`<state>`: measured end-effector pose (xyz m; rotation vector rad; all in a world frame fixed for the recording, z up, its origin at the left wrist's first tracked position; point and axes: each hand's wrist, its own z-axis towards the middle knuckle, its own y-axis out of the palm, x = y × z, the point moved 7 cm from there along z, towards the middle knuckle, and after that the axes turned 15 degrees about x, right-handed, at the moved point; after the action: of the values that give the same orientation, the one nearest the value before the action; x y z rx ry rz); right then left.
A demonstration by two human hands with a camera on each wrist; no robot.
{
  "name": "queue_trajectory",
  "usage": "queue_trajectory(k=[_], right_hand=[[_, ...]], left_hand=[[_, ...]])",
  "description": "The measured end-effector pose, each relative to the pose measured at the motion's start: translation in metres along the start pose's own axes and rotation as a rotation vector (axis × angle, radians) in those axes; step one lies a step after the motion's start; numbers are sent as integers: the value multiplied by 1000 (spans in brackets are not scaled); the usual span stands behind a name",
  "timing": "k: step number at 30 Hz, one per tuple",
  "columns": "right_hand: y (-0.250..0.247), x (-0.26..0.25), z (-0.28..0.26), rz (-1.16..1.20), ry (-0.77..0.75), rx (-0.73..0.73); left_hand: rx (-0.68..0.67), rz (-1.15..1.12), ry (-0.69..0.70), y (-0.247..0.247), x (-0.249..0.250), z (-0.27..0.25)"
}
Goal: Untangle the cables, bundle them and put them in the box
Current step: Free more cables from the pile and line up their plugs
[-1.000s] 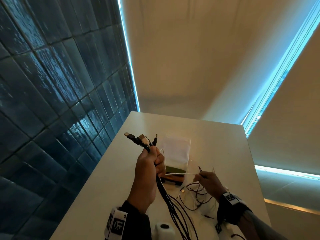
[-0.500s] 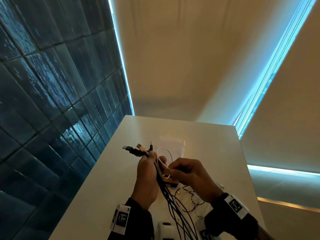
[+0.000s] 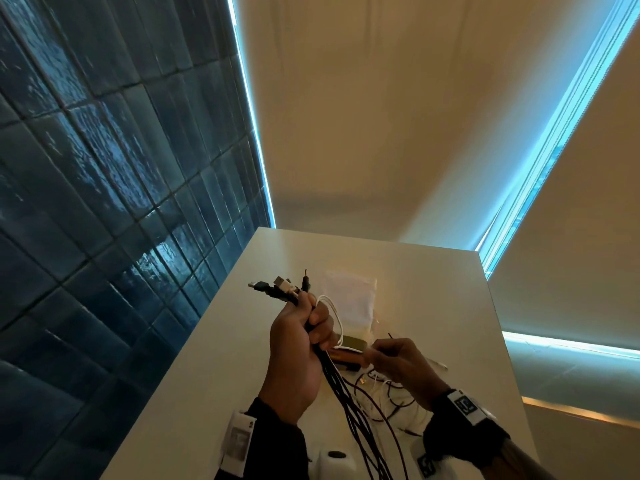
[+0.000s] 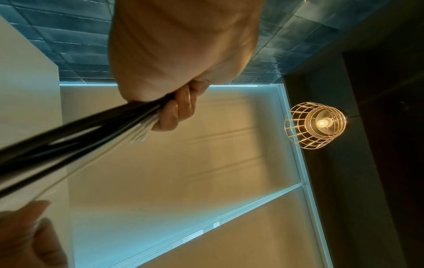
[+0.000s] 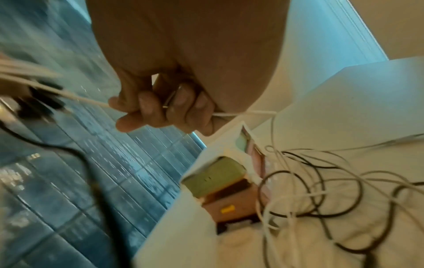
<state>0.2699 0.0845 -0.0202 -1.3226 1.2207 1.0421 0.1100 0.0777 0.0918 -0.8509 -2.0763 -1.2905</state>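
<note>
My left hand (image 3: 301, 337) is raised above the table and grips a bundle of black cables (image 3: 343, 396) (image 4: 69, 141); their plugs (image 3: 277, 285) stick out above the fist. A thin white cable (image 3: 334, 313) loops from that fist across to my right hand (image 3: 391, 358). The right hand (image 5: 165, 110) pinches this white cable (image 5: 87, 100) with fingers curled, low and right of the left hand. Loose black and white cables (image 5: 321, 190) lie tangled on the table under it. A small cardboard box (image 5: 229, 204) with a green item (image 5: 213, 177) stands by the tangle.
A white table (image 3: 433, 289) runs away from me, with a dark blue tiled wall (image 3: 104, 202) along its left side. A clear plastic bag (image 3: 349, 299) lies beyond the hands. A white device (image 3: 336, 462) sits at the near edge. A caged lamp (image 4: 315, 125) hangs overhead.
My right hand came up to the left fist half a second ago, then drew back down and right, pulling the white cable out. The left hand stays raised with the bundle.
</note>
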Motion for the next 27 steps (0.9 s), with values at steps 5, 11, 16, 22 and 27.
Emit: queue_trajectory(k=[5, 11, 16, 22, 27], right_hand=[[-7, 44, 28, -204, -67, 86], [-30, 76, 51, -367, -50, 182], [-48, 79, 58, -324, 121, 301], [-19, -21, 37, 180, 83, 223], [10, -78, 0, 244, -44, 40]], left_hand=[[29, 72, 62, -6, 7, -1], [29, 103, 93, -12, 15, -3], [64, 146, 101, -12, 13, 3], [165, 235, 10, -17, -10, 21], [262, 254, -36, -14, -26, 28]])
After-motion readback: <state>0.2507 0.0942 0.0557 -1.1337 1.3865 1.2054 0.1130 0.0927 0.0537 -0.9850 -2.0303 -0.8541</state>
